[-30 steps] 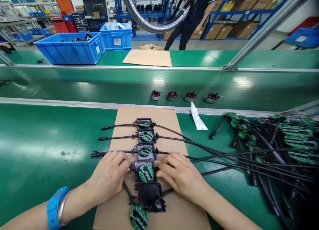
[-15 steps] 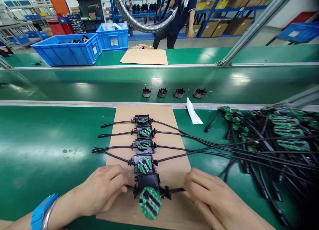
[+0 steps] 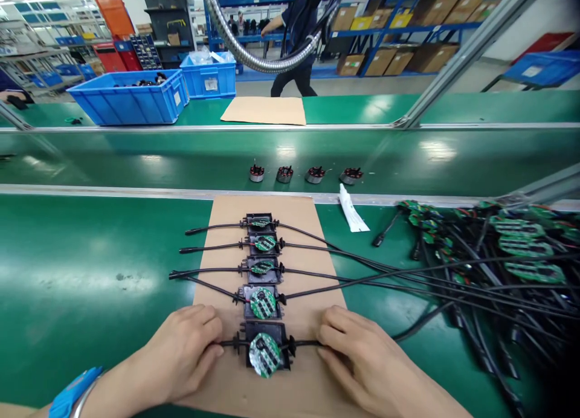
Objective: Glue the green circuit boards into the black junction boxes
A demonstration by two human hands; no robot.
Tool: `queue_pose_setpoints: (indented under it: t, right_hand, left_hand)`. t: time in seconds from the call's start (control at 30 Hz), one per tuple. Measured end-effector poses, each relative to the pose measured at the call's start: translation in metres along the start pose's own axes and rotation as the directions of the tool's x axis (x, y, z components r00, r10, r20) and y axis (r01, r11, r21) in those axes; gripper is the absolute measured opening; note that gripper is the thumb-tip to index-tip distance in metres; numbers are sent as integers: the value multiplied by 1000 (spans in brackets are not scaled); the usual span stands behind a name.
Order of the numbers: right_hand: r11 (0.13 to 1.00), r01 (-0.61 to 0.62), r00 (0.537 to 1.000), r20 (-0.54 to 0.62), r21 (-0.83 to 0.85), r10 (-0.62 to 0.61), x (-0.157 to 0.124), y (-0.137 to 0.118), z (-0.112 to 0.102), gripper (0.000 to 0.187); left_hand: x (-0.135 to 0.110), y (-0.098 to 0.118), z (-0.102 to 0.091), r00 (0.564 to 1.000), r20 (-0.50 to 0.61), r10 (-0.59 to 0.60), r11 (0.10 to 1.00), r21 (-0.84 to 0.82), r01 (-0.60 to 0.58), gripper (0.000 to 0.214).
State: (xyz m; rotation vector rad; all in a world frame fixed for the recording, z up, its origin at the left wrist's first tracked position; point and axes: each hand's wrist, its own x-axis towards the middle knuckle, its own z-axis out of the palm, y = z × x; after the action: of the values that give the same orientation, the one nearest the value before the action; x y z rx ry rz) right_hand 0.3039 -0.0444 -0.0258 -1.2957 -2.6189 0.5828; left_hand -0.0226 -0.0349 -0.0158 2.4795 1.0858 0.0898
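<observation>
A brown cardboard sheet (image 3: 299, 225) lies on the green bench and carries a column of several small black boxes, each with a round green circuit board and black cables out of both sides. The nearest black box (image 3: 266, 351) has its green board (image 3: 263, 354) resting on top. My left hand (image 3: 181, 351) pinches the cable on the box's left side. My right hand (image 3: 362, 357) pinches the cable on its right side. Both hands rest on the cardboard.
A tangled pile of cables and green boards (image 3: 498, 255) lies at the right. A white tube (image 3: 352, 210) lies by the belt rail. Several motor stators (image 3: 299, 174) stand on the conveyor belt. Blue bins (image 3: 131, 98) and a cardboard sheet (image 3: 265, 110) sit beyond. A person (image 3: 294, 31) walks at the back.
The nearest box has been straightened in line under the column, its green board now sitting on top of it. Both hands moved inward along its cables. The person behind walked left.
</observation>
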Motion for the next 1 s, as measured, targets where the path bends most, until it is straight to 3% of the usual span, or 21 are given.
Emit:
queue_pose_setpoints:
  t: [0.07, 0.2, 0.33, 0.5, 0.63, 0.7, 0.77, 0.8, 0.87, 0.93, 1.0]
  right_hand:
    - [1000, -2, 1000, 9, 11, 2, 12, 2, -9, 13]
    - [992, -11, 980, -201, -124, -14, 50, 20, -15, 16]
    - [979, 8, 967, -249, -203, -59, 77, 44, -6, 21]
    - [998, 10, 967, -253, -62, -25, 79, 51, -3, 17]
    - [998, -15, 986, -165, 61, 25, 74, 58, -24, 12]
    - [990, -118, 973, -189, 83, 132, 74, 74, -40, 15]
    - [928, -364, 885, -283, 78, 371, 78, 100, -58, 19]
    - [853, -515, 791, -336, 86, 512, 80, 116, -66, 20]
    - [729, -674, 641, -394, 123, 659, 87, 147, -79, 23]
    - [668, -720, 578, -371, 189, 727, 94, 171, -88, 18]
    - [649, -708, 567, -323, 278, 758, 99, 181, -92, 18]
  left_hand:
    - [9, -4, -9, 999, -44, 2, 999, -35, -4, 6]
    - [42, -26, -27, 967, -254, 9, 988, 151, 30, 20]
    - [64, -52, -28, 981, -191, -27, 968, 238, 73, 19]
    - [69, -64, -21, 974, -218, -57, 984, 153, 91, 16]
    - [68, -67, -29, 987, -137, -85, 996, -20, 83, 8]
    - [68, -69, -36, 988, -122, -95, 994, -68, 87, 11]
    - [70, -68, -44, 986, -140, -92, 993, -92, 79, 10]
    - [72, -66, -48, 985, -152, -83, 992, -104, 67, 10]
    - [79, -58, -56, 986, -158, -45, 989, -145, 22, 11]
    - [87, -47, -63, 990, -138, -1, 979, -201, -27, 10]
    - [97, -34, -69, 994, -107, 20, 964, -261, -47, 8]
